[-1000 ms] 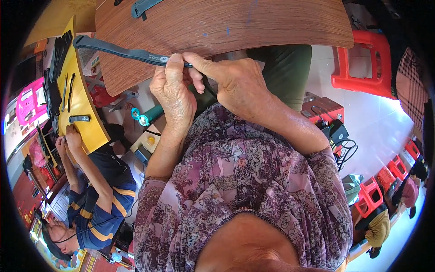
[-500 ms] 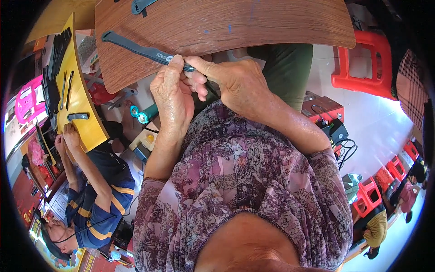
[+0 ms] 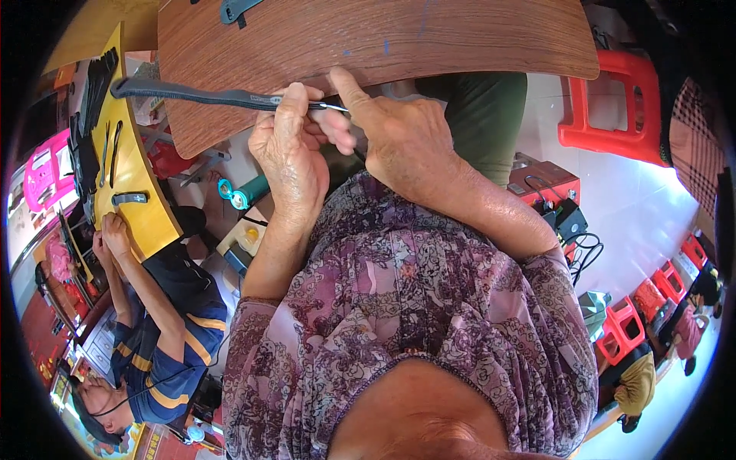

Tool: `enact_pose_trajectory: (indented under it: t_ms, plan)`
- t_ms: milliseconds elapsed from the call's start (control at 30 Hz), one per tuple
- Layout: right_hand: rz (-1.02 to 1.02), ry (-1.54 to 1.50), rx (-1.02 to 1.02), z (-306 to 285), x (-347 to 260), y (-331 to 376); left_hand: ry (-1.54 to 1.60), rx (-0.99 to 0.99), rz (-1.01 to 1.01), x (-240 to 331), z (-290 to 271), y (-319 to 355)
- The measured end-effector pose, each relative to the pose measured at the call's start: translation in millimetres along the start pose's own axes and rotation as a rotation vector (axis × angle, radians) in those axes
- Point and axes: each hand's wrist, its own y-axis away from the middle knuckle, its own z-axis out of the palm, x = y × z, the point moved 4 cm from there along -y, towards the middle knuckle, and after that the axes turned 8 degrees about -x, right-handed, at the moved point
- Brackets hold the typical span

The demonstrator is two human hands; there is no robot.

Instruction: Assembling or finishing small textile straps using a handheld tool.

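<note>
A long dark grey strap (image 3: 207, 94) with a rounded end stretches left from my left hand (image 3: 291, 149), over the near edge of the brown table. My left thumb and fingers pinch it close to its right end. A thin pale strip (image 3: 335, 107) shows between that end and my right hand (image 3: 406, 138). My right index finger points up and away, and the other fingers curl underneath. What they hold is hidden. A short dark piece (image 3: 359, 156) shows below and between my hands. Another grey-green strap (image 3: 238, 9) lies at the table's far left.
The brown wooden table (image 3: 475, 38) spans the top. On the left, a co-worker (image 3: 165, 360) sits at a yellow table (image 3: 153, 222) with several black straps (image 3: 100, 84). A teal bottle (image 3: 249, 193) stands below. Right are a red stool (image 3: 571, 134) and a red box (image 3: 556, 184).
The strap's left end has swung toward the left and off the brown table. My right index finger has straightened and lifted away from my left thumb.
</note>
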Motion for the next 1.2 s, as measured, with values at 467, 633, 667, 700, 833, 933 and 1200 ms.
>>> enact_pose_trajectory:
  t_ms: [467,633,667,700,833,933,1200]
  plan:
    - [0.015,0.063,-0.106,0.5,-2.1,-6.0,-0.172,0.019,0.245,0.5,7.2,11.3]
    - [0.029,0.106,-0.107,1.6,-4.6,-9.3,-0.345,0.055,0.399,0.1,5.5,14.0]
    - [0.034,0.060,-0.112,2.3,-2.8,-10.0,-0.345,0.052,0.397,-0.1,5.1,13.7]
    - [0.039,0.014,-0.117,3.0,-1.2,-10.7,-0.336,0.044,0.394,-0.2,4.8,13.7]
    - [0.033,-0.051,-0.125,3.4,1.8,-11.9,-0.323,0.023,0.387,-0.2,7.6,12.7]
    - [0.081,0.024,-0.133,8.2,-1.2,-11.0,-0.501,-0.017,0.473,2.2,7.6,8.1]
    - [0.052,-0.472,0.006,10.9,8.0,-18.6,-0.263,-0.035,0.354,6.2,4.5,0.8]
